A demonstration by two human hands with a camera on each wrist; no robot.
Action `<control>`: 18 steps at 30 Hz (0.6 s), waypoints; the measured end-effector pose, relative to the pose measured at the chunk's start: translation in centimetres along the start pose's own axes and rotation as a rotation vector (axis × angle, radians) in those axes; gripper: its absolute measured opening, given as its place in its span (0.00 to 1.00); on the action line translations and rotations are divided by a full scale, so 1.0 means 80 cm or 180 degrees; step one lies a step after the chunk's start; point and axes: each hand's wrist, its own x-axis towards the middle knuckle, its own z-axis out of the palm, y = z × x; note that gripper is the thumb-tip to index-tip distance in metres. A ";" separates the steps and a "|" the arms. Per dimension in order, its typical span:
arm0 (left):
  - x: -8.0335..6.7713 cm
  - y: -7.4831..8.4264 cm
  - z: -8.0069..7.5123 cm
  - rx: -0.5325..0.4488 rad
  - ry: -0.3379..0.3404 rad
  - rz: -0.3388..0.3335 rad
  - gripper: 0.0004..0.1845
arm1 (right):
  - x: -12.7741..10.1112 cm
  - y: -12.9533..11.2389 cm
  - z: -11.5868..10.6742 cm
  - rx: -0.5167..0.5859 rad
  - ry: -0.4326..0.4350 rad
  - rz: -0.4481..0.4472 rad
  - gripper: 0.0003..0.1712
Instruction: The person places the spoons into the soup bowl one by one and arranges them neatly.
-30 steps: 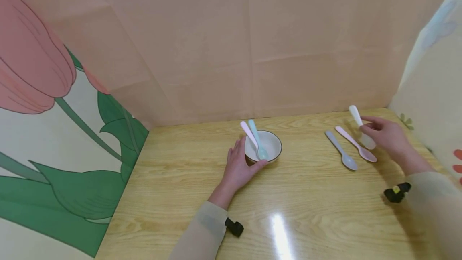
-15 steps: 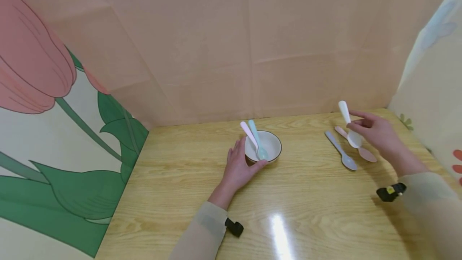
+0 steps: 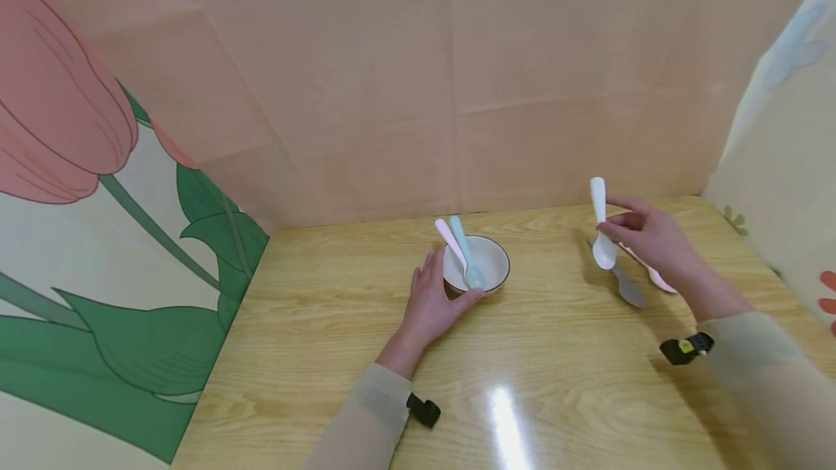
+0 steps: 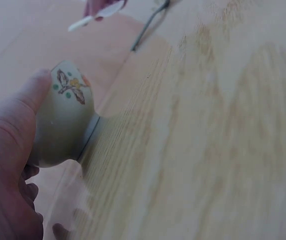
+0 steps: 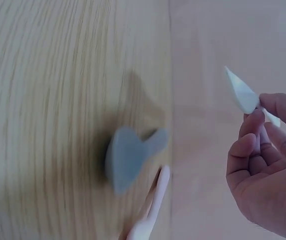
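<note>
Carefully, I pinch the white spoon [image 3: 599,201] mid-length in my right grip [image 3: 649,239], above the desk [image 3: 535,361], while my left grip [image 3: 431,307] curls round the bowl [image 3: 494,261] — presumably to steady it.

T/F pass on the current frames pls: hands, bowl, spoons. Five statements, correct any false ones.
1. The right hand holds a white spoon above the table. True.

2. The left hand is on the white spoon. False: it holds the white bowl.

3. Two spoons rest in the white bowl, a light-blue spoon and a pale pink spoon. True.

4. The grey spoon is in the white bowl. False: the grey spoon lies on the table.

5. The white bowl's outside is plain. False: the left wrist view shows a leaf pattern on it.
</note>
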 end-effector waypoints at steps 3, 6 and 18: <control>0.000 0.001 -0.001 0.0000 0.0001 0.0012 0.61 | 0.000 -0.009 0.009 -0.0054 -0.0061 -0.0012 0.40; 0.000 0.001 -0.002 0.0002 0.0001 0.0023 0.61 | 0.002 -0.017 0.018 -0.0164 -0.0101 -0.0047 0.39; 0.001 0.000 -0.001 -0.0015 0.0003 0.0034 0.62 | 0.000 -0.052 0.064 -0.0142 -0.0217 -0.0218 0.38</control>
